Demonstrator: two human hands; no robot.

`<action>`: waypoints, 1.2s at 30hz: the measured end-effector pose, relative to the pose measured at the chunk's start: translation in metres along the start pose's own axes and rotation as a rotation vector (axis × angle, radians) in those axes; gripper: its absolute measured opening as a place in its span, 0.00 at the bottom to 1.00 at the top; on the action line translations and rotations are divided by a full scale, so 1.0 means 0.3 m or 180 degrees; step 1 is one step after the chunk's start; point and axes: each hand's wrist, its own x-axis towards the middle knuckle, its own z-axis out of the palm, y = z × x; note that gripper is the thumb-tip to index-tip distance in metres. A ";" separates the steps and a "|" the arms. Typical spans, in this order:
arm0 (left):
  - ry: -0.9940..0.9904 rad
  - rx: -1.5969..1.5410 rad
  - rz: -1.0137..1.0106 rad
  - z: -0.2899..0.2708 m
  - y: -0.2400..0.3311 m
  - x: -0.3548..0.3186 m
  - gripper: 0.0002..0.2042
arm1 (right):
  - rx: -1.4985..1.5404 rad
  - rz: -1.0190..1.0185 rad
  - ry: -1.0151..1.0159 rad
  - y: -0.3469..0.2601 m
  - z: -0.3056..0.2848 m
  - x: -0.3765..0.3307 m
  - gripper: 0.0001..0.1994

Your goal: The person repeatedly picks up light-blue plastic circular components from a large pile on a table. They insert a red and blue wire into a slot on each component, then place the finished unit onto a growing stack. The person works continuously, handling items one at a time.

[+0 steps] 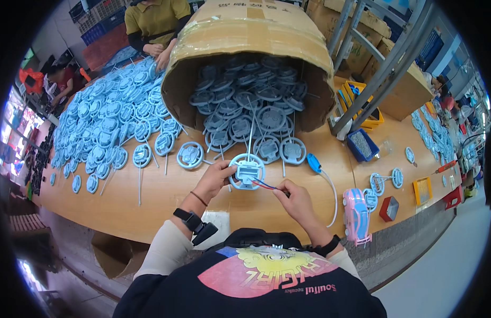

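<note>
Tugging wires [265, 185] pinched by the right hand [294, 199] could detach them from the wheel [248, 173] the left hand [215, 178] grips mid-frame.

Remotely, I view a light-blue wheel-shaped part [248, 171], rectangular recess facing me; red and dark leads [265, 185] extend toward four o'clock.

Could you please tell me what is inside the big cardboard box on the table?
A heap of round light-blue plastic parts shows inside the cardboard box, some with thin pale stems. The parts in front cover the heap's deeper layers and the floor beneath.
</note>
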 end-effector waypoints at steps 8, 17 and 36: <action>0.0033 -0.0435 0.0173 0.069 0.005 -0.138 0.15 | -0.0382 -0.0252 -0.0200 -0.066 0.005 -0.008 0.08; -0.0331 -0.0434 0.0098 0.096 -0.003 -0.147 0.14 | -0.0542 -0.0102 -0.0136 -0.077 -0.029 -0.059 0.09; -0.0985 -0.1428 -0.0299 0.008 -0.113 -0.205 0.21 | 0.0202 -0.0030 -0.0487 -0.036 0.108 -0.107 0.08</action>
